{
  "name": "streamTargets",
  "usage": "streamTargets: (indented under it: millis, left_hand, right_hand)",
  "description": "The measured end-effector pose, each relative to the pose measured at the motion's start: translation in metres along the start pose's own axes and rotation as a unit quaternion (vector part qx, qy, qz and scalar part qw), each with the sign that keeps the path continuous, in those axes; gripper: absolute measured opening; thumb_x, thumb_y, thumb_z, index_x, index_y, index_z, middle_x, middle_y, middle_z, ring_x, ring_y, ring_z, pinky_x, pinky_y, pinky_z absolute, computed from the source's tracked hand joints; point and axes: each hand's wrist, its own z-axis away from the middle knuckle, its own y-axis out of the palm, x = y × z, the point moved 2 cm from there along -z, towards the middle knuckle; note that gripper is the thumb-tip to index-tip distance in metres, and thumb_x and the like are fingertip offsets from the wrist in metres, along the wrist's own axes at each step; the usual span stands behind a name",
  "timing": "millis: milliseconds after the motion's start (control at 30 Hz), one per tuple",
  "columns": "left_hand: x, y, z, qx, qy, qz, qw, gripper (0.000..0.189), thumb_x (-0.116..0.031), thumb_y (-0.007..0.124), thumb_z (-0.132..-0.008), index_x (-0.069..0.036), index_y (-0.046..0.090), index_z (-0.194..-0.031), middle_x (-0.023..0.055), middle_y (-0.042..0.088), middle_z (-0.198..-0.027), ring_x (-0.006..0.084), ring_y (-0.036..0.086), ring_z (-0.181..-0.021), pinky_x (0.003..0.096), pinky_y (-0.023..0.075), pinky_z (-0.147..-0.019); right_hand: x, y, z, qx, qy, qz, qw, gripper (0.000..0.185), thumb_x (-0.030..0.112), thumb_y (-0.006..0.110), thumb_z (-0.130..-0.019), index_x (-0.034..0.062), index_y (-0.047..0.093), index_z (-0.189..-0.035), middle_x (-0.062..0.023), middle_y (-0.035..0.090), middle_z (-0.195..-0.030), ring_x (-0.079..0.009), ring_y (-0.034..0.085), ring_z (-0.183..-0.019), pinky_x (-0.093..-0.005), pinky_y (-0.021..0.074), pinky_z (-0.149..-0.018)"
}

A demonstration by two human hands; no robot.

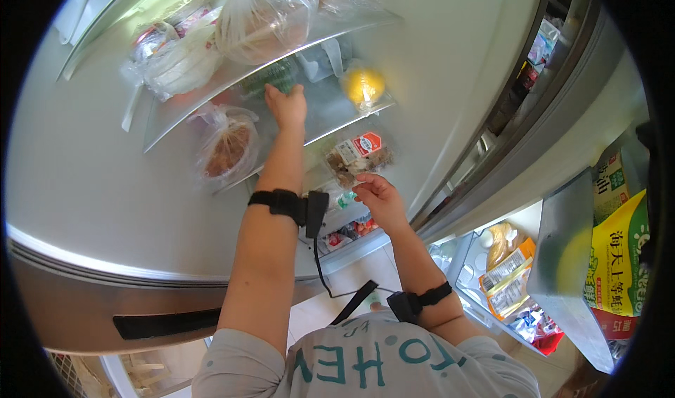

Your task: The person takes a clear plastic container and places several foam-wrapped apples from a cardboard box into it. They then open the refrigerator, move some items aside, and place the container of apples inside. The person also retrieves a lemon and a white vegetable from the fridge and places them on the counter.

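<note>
My left hand (286, 105) reaches between two refrigerator shelves, with its fingers at a clear plastic pack of green produce (268, 79); whether it grips the pack cannot be told. To its right on the lower glass shelf lies a yellow fruit in clear plastic wrap (365, 86). My right hand (378, 196) hangs in front of a clear box of mushrooms (358, 158) bearing a label, its fingers loosely curled near the box's front edge. A tied plastic bag with brown food (227, 150) lies left of my left forearm.
The upper glass shelf (174, 119) carries knotted plastic bags (263, 23) above my left hand. At right, the open door's bins hold a yellow sauce pack (617, 261) and an orange packet (509, 279). A drawer of packed food (345, 234) is below. Straps and a cable cross my forearms.
</note>
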Motion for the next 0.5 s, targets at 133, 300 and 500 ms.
streamTargets:
  millis: [133,300,500]
  left_hand:
    - [-0.030,0.020,0.023,0.121,0.156,-0.060,0.978,0.085,-0.035,0.076,-0.070,-0.006,0.038,-0.140,0.0295,0.034,-0.142,0.0403,0.035,-0.132,0.0455,0.0302,-0.109]
    - [-0.049,0.053,0.064,0.205,0.137,-0.267,0.932,0.099,-0.046,0.081,-0.059,-0.015,0.036,-0.141,0.0238,0.031,-0.147,0.0347,0.040,-0.131,0.0465,0.0282,-0.108]
    - [-0.040,0.055,0.046,0.318,0.043,-0.164,0.933,0.095,-0.040,0.080,-0.061,-0.019,0.034,-0.142,0.0177,0.033,-0.148,0.0289,0.040,-0.131,0.0596,0.0207,-0.107]
  right_hand:
    - [-0.013,-0.012,-0.002,-0.081,-0.040,-0.027,0.996,0.027,0.007,0.060,-0.088,0.0048,0.059,-0.115,-0.0044,0.065,-0.091,-0.0114,0.060,-0.078,-0.0237,0.0463,-0.070]
    - [-0.031,-0.030,-0.001,-0.268,0.059,0.009,0.962,0.049,0.025,0.062,-0.087,0.0035,0.045,-0.128,-0.0089,0.057,-0.107,-0.0171,0.055,-0.090,-0.0315,0.0474,-0.075]
    - [-0.051,-0.017,-0.021,-0.222,0.216,-0.071,0.948,0.100,0.050,0.068,-0.078,0.0062,0.013,-0.148,-0.0178,0.034,-0.143,-0.0336,0.041,-0.125,-0.0487,0.0414,-0.094]
